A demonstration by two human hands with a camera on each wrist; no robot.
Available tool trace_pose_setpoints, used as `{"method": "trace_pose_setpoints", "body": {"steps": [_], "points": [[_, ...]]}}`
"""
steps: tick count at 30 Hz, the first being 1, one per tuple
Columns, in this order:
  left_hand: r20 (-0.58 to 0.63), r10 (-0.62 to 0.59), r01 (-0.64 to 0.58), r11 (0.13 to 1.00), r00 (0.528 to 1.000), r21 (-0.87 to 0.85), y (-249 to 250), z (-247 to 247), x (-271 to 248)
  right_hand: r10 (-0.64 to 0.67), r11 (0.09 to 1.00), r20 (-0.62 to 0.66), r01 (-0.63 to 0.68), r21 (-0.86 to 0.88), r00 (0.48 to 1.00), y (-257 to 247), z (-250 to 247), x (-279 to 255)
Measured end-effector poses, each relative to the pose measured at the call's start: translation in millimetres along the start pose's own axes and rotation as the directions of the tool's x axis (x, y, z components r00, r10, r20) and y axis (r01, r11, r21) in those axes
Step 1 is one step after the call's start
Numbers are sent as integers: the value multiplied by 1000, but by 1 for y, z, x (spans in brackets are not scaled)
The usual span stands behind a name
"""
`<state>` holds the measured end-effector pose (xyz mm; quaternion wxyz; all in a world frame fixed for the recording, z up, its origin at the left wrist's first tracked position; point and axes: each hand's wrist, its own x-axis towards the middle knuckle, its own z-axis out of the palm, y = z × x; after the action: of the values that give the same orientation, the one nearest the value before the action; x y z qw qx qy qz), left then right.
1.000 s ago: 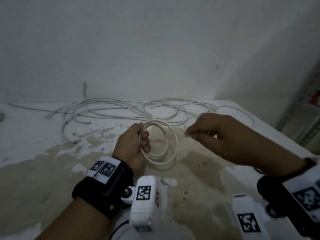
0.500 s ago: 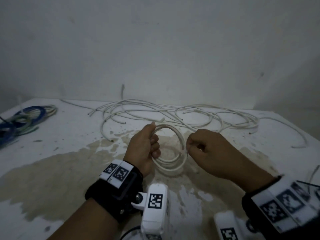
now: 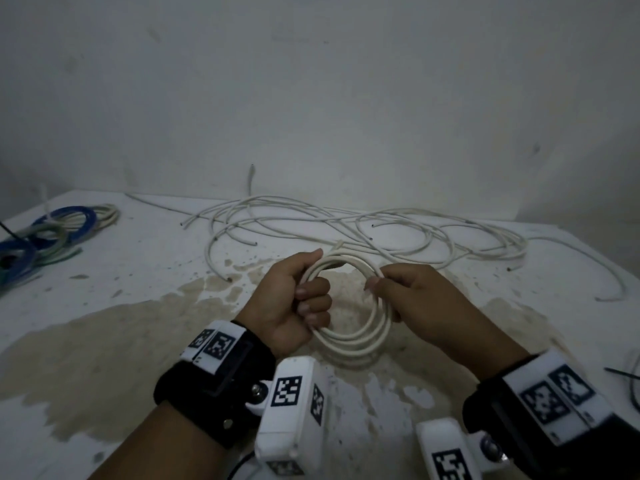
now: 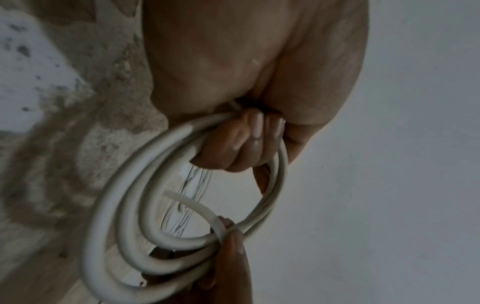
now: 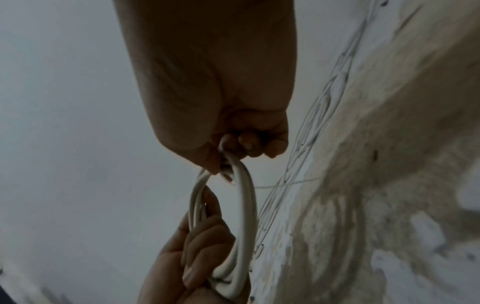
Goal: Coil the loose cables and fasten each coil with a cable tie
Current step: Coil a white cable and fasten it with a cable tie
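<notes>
White cable coil [image 3: 349,303]: held clear above the desk's [image 3: 114,299] front middle, your left hand [image 3: 294,306] fisted round its left side. Your right hand [image 3: 415,299], apart from it a second ago, now pinches the right rim, cable end tucked in. Winding looks complete; no tie fitted yet, loose cables [image 3: 363,223] remain along the back edge.

Loose white cables [image 3: 363,226] sprawl behind the hands — coiled bundles [image 3: 45,233] crowd the table's [image 3: 138,271] far-left corner.
</notes>
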<state>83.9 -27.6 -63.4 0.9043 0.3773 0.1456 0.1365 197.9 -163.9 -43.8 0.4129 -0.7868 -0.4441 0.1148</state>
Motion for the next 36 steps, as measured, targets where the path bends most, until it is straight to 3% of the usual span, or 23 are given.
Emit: {"method": "trace_pose_setpoints", "body": {"steps": [5,10,14,20,24,28,30,33,36], "points": [[-60,119,-99,958,991,269,-6,-2,4,-17,1000,-23,17,-3,1000,6,-3,-5],[-63,222,-177,894,973,412,-9,5,0,-28,999,-51,26,-26,998,12,2,-8],[-109,254,-195,901,961,388,-8,6,-1,-124,992,-96,124,-11,988,8,5,-13],[-255,330,-242,915,909,321,-4,-1,2,-43,980,-135,68,186,990,2,-2,-16],[-293,414,-284,873,862,397,-5,-2,4,-175,984,-46,175,13,984,-4,-6,-18],[-260,533,-298,743,806,600,-10,0,3,-286,950,29,287,-122,958,-14,4,-20],[-235,539,-306,727,809,615,-12,3,3,-338,922,21,336,-192,941,-15,10,-16],[-221,497,-323,782,839,533,-14,8,2,-384,878,32,376,-298,923,-16,16,-8],[-207,474,-311,790,856,528,-16,10,3,-390,874,8,373,-310,921,-14,18,-2]]}}
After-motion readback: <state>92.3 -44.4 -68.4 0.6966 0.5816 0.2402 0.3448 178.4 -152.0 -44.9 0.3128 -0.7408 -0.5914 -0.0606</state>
